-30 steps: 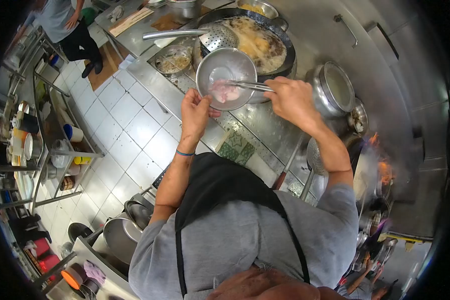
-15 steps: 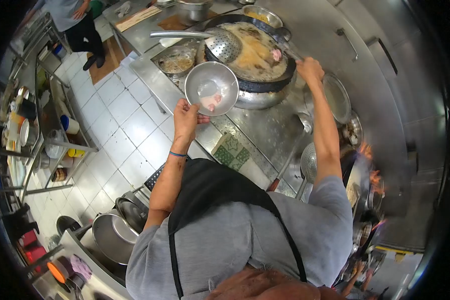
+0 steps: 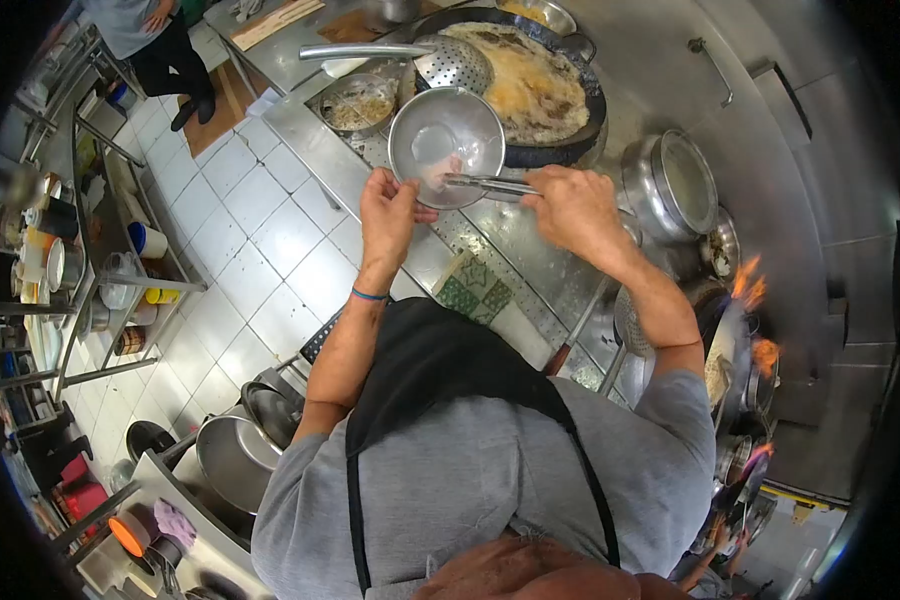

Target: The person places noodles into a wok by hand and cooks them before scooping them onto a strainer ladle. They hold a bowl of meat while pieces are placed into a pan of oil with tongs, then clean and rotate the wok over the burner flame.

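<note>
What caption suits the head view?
Left hand holding a metal bowl, right hand with tongs at pink meat inside, near a foaming wok.

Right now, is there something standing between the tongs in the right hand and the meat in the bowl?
Nothing visible: the tongs cross the right rim of the bowl, their tips at the meat. The strainer lies beyond the bowl, off that line.

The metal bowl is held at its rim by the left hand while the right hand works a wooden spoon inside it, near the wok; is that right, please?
Not quite: the head view shows metal tongs in the right hand, not a wooden spoon, reaching into the metal bowl. The left hand does hold it at the rim, near the wok.
</note>
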`<state>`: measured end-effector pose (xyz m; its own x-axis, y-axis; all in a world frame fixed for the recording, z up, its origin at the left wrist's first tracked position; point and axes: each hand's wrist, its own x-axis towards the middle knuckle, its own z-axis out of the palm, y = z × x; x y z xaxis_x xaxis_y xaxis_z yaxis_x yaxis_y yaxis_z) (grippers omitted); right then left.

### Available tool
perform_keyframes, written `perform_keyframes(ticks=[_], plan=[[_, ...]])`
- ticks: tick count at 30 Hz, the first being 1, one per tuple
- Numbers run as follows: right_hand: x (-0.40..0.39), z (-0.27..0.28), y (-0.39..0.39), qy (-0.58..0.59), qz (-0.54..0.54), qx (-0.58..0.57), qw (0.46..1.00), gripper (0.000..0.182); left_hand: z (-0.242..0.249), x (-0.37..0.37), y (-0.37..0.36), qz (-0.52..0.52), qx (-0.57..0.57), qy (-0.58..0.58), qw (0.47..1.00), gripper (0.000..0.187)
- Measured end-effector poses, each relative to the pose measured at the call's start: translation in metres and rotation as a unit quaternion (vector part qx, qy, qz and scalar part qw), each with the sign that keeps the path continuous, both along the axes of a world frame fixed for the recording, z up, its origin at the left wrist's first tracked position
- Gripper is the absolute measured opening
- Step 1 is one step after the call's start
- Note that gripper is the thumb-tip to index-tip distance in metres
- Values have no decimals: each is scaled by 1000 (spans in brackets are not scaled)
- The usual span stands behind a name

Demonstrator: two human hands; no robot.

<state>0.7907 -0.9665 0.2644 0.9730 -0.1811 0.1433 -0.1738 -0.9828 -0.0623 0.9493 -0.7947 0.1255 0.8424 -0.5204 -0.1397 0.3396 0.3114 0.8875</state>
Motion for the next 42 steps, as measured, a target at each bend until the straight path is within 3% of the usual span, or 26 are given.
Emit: perform_keyframes(ticks=[5,11,17,21,25,28,32,36,38,40,42], plan=[[-1,14,0,17,-50,-1,999,21,-8,1,0,-6,-7,0,1000,21],[4,-15,-10,-7,-46,-6,999,27,-3,-2,1,-4,-12,-12,1000,20],[-5,15,-23,-68,-112,3,991,24,-24,10,9,36,32,-26,998,20],[4,10,-78,-81,-210,-67,972,23,-53,14,17,37,53,-30,997,21],[35,-41,-170,-5,-285,-102,953,24,-32,7,8,-4,34,11,999,23],[23,-35,-185,-68,-335,-27,939,28,-19,0,7,-13,29,10,999,25],[-28,-22,-222,-137,-403,-37,904,35,-24,-6,21,-33,41,28,998,26],[-116,-40,-304,-192,-592,41,782,34,-39,-11,51,-26,91,54,994,27],[-166,-76,-349,-139,-657,94,735,34,-49,-10,69,5,116,74,990,28],[-205,-107,-372,21,-634,84,768,38,-53,-12,84,45,122,88,988,28],[-213,-93,-354,-10,-665,113,738,40,-54,-14,95,70,123,87,986,27]])
